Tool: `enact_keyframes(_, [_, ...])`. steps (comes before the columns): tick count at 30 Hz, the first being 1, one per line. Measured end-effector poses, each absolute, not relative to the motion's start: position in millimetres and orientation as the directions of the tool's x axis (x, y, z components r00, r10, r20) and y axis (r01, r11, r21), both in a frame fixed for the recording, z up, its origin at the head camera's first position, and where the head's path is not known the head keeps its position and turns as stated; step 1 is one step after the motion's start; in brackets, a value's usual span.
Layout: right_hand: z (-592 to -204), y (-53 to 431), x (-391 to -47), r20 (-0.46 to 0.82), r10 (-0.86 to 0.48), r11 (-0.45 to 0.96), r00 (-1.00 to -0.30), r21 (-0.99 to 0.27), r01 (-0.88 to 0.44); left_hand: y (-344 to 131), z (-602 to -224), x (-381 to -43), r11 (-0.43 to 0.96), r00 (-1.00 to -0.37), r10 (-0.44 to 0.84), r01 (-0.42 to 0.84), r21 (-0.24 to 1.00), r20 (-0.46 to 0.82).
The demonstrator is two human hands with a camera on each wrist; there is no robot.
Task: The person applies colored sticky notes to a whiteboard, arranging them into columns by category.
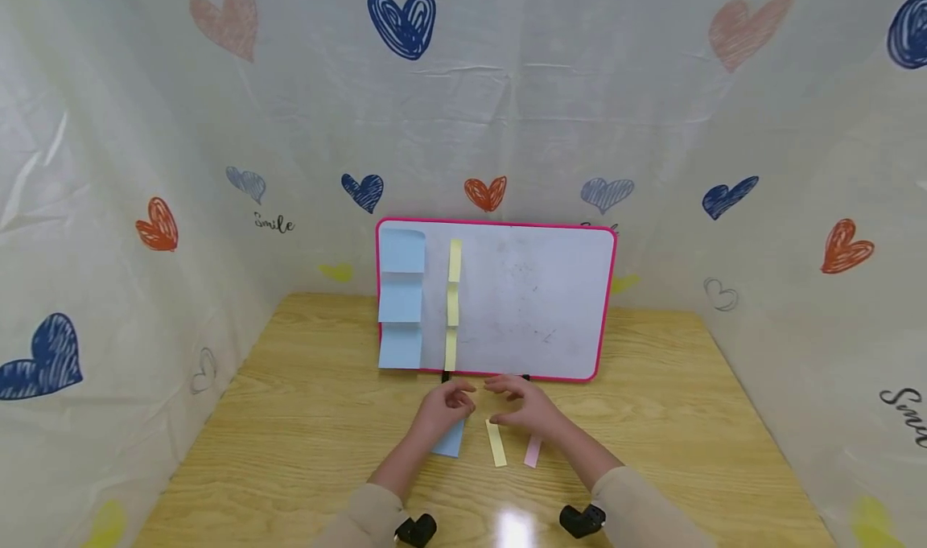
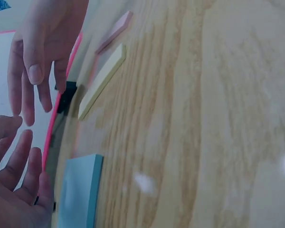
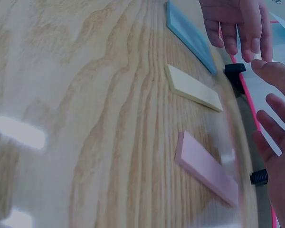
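My left hand point(image 1: 444, 409) hovers over the blue sticky note pad point(image 1: 449, 442) at the near edge of the whiteboard point(image 1: 532, 306), fingers loosely bent. Facing it, my right hand point(image 1: 527, 405) is above the narrow yellow sticky note pad point(image 3: 194, 88) and the narrow pink sticky note pad point(image 3: 206, 168). In the left wrist view, the fingertips of both hands come close together, with nothing visible held between them. Three blue notes point(image 1: 401, 298) run down the board's left side. To their right, narrow yellow notes point(image 1: 452, 302) form a vertical line.
The pink-rimmed whiteboard leans back on black supports point(image 3: 235, 71) at the rear of the wooden table point(image 1: 311, 443). Behind and beside the table hangs a white curtain point(image 1: 550, 113) printed with hearts.
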State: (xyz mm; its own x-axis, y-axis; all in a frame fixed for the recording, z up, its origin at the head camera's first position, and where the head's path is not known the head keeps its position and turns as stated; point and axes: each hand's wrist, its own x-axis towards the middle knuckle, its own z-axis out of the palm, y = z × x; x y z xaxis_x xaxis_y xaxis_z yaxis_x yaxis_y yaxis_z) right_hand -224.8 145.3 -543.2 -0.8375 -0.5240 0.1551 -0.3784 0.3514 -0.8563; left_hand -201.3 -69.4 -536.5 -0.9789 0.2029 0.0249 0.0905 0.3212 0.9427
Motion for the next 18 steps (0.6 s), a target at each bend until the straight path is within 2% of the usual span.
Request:
enact_keyframes(13, [-555,186,-196,0.088,-0.433,0.405,-0.897,-0.870,-0.281,-32,-550,-193,0.356,-0.939,0.343,0.150,0.923,0.020])
enact_keyframes(18, [-557,198,-185,0.106,-0.392,0.424,-0.914,-0.861,-0.281,-18,-546,-194,0.369,-0.918,0.396,0.172,0.913,0.013])
